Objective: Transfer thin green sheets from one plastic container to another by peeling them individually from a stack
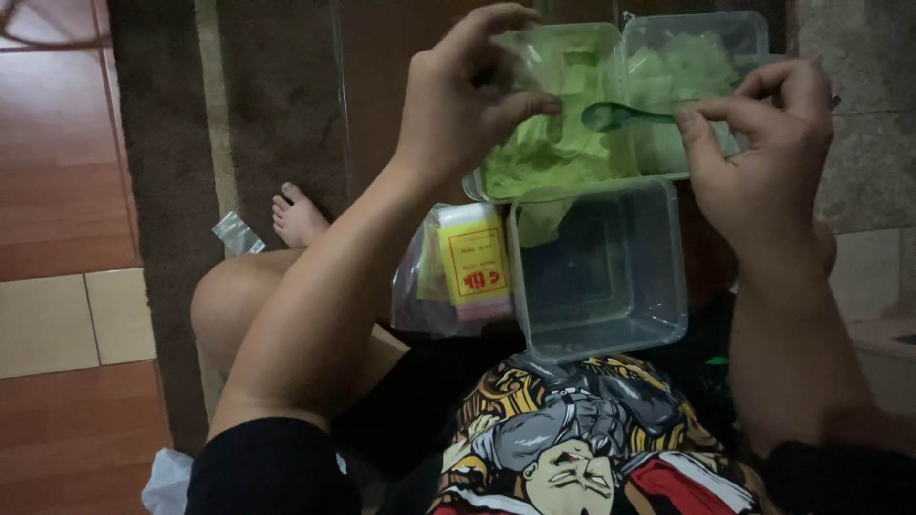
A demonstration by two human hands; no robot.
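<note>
The left hand [458,105] is pinching a small bag [520,57] open over the tub [572,143] of green powder, while the right hand [763,143] is gripping a spoon [620,116], catching spills.

Small clear plastic bag [520,57]: pinched at its mouth by left hand [458,105], held above the powder container. Green plastic spoon [620,116]: roughly level, bowl toward the bag, handle gripped by right hand [763,153]. Clear plastic container [572,143]: holds light green powder, with more bagged portions at the far side.
</note>
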